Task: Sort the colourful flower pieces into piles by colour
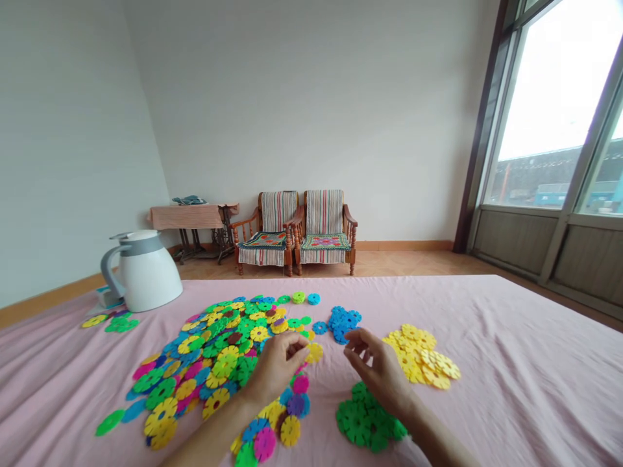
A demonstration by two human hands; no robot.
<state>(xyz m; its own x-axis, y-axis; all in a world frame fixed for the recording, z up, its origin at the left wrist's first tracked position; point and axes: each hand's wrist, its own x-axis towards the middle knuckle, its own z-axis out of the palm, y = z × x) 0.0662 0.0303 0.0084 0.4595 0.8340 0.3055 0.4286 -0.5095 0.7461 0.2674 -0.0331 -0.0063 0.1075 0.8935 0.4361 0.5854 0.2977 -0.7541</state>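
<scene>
Many notched plastic discs in mixed colours (209, 357) lie in a wide heap on the pink cloth (511, 363). My left hand (280, 363) is over the heap's right edge, thumb and fingertips curled close together beside a yellow disc (314, 353); whether it holds anything is too small to tell. To its right, my right hand (377, 363) hovers with bent fingers apart and nothing visible in them. It is between a blue pile (343, 321), a yellow pile (421, 357) and a dark green pile (367, 421).
A white and grey jug (148, 269) stands at the table's left, with a few discs (121, 323) near its base. Beyond the table are two wooden chairs (325, 220), a cloth-covered stand (187, 215) and a window (540, 117) on the right.
</scene>
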